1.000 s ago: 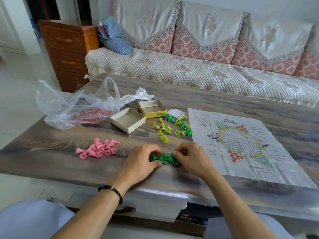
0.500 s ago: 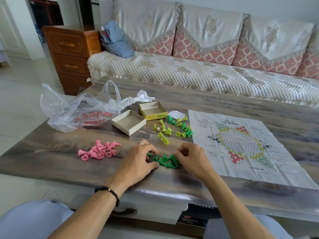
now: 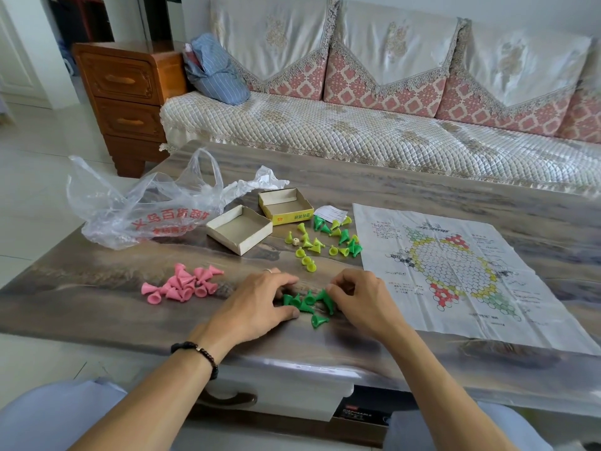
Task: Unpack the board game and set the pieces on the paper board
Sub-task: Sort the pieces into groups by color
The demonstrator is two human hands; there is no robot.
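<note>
So we've got the unpacking part basically done. Both halves of the box, the white tray (image 3: 240,228) and the yellow lid (image 3: 286,206), sit empty well beyond our fingertips, next to the crumpled plastic bag (image 3: 143,209). The paper board (image 3: 455,271) is unfolded flat off to the side of our right hand (image 3: 364,301), and as far as we can see there isn't a single piece on it yet, so the actual setting-up hasn't started.

Right now we're sorting by colour. Our left hand (image 3: 257,307) and right hand are both curled in around the dark green pieces (image 3: 307,304), fingertips touching the little cluster from either side, one cone lying just nearer to us than the rest. Left fingers are bent and corralling the cluster; right fingers are curled tighter and look like they're pinching one, though honestly we can't tell for sure.

The pink pieces (image 3: 183,284) are already heaped together, out past our left fingers. The mixed pile (image 3: 320,239) of yellow-green and dark green cones, with a small pale bead among them, is straight ahead of our fingertips and not yet sorted.

So still to do: finish pulling out the greens, then move every colour onto its corner of the board.
</note>
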